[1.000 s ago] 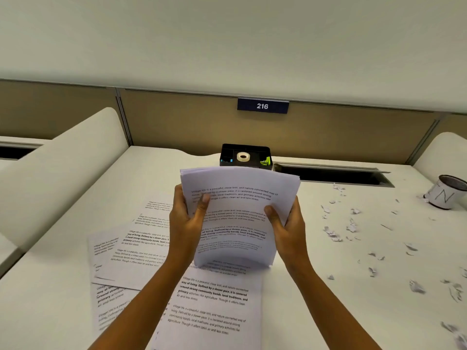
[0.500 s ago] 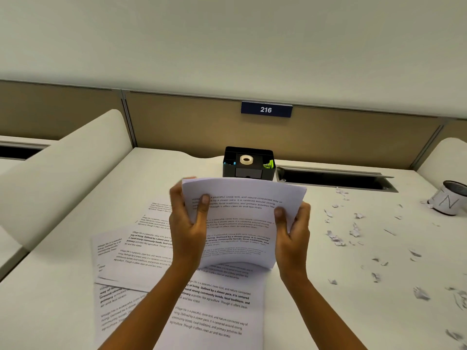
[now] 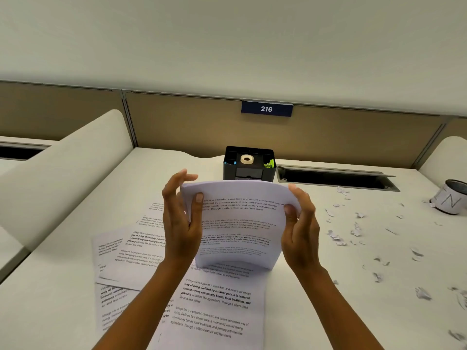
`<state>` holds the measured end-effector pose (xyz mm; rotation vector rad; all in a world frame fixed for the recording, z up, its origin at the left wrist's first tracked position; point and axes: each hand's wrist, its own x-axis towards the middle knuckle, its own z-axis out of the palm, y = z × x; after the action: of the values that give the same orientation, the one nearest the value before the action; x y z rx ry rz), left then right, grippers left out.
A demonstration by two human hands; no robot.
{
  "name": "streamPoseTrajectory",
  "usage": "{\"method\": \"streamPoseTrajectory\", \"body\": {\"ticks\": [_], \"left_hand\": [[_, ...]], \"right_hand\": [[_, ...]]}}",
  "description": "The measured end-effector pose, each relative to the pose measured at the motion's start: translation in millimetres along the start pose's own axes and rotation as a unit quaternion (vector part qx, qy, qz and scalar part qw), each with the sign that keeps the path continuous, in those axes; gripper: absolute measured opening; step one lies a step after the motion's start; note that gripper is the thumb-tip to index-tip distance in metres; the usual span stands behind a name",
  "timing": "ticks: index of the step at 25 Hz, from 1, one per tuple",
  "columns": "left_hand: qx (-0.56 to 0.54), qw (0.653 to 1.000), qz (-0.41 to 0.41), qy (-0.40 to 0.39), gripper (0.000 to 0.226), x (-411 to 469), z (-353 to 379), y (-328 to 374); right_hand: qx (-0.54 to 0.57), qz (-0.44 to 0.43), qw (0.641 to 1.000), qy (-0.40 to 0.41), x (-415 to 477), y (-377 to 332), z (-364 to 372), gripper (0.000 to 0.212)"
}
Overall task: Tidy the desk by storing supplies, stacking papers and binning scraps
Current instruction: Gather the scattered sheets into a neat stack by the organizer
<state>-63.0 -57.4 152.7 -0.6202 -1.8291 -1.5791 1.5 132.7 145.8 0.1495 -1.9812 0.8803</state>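
Paper stack (image 3: 240,223): printed sheets held upright over the middle of the desk (image 3: 316,306), text side toward the camera, top edge bowed back in an arc. The lower edge is at or just above the loose sheets (image 3: 217,306) lying flat on the desk; whether they touch cannot be told. Left hand (image 3: 180,231): grip clamped on the stack's left edge, thumb pressed on the front face, fingers behind, the upper fingers reaching past the top corner. Right hand (image 3: 302,233): grip clamped on the right edge, thumb on the front, fingers wrapped behind. The loose sheets overlap at skewed angles and spread from under the stack toward the near left. Black organiser (image 3: 249,173) stands at the back of the desk, just behind the stack, against the partition; a tape roll (image 3: 247,159) lies in its top middle compartment, with something green in the right one. Paper scraps (image 3: 336,236) are scattered over the right half of the desk, well apart from the stack. Mug (image 3: 449,202) marked with an N lies tipped at the far right edge. A number plate (image 3: 266,109) on the partition reads 216.
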Motion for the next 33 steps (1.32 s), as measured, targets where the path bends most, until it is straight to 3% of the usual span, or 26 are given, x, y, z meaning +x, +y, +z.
{"method": "streamPoseTrajectory", "body": {"ticks": [4, 6, 8, 12, 17, 22, 24, 26, 28, 30, 33], "left_hand": [[-0.049, 0.987, -0.148, -0.038, 0.032, -19, 6, -12], [-0.05, 0.979, -0.189, -0.05, 0.018, -31, 10, -20], [-0.05, 0.975, -0.209, -0.056, 0.019, -42, 12, -26], [-0.018, 0.968, -0.239, -0.078, 0.027, -61, 12, -38], [0.022, 0.961, -0.252, -0.112, 0.025, -62, 6, -44], [0.171, 0.951, -0.246, -0.074, 0.023, -50, -27, -84], [0.3, 0.904, -0.29, -0.098, 0.031, -47, -47, -110], [0.422, 0.813, -0.375, -0.144, 0.045, -40, -67, -127], [0.464, 0.734, -0.463, -0.176, 0.065, -32, -84, -133], [0.468, 0.695, -0.508, -0.2, 0.084, -29, -94, -137], [0.483, 0.679, -0.506, -0.225, 0.095, -28, -95, -143]], "right_hand": [[0.128, 0.11, 0.986, -0.006, -16, 0, 5, 0.055], [0.168, 0.159, 0.973, -0.005, -27, 6, 12, 0.049], [0.145, 0.195, 0.97, -0.021, -42, 17, 20, 0.035], [0.087, 0.239, 0.965, -0.061, -71, 38, 31, 0.027], [0.019, 0.197, 0.979, -0.057, -70, 44, 23, 0.019], [-0.015, 0.215, 0.975, -0.06, -68, 51, 2, 0.015], [-0.041, 0.252, 0.964, -0.078, -73, 57, -8, 0.013], [-0.065, 0.291, 0.949, -0.1, -79, 62, -15, 0.012], [-0.082, 0.32, 0.936, -0.117, -86, 66, -19, 0.01], [-0.091, 0.35, 0.924, -0.127, -94, 69, -18, 0.013], [-0.098, 0.388, 0.905, -0.142, -103, 76, -14, 0.02]]}}
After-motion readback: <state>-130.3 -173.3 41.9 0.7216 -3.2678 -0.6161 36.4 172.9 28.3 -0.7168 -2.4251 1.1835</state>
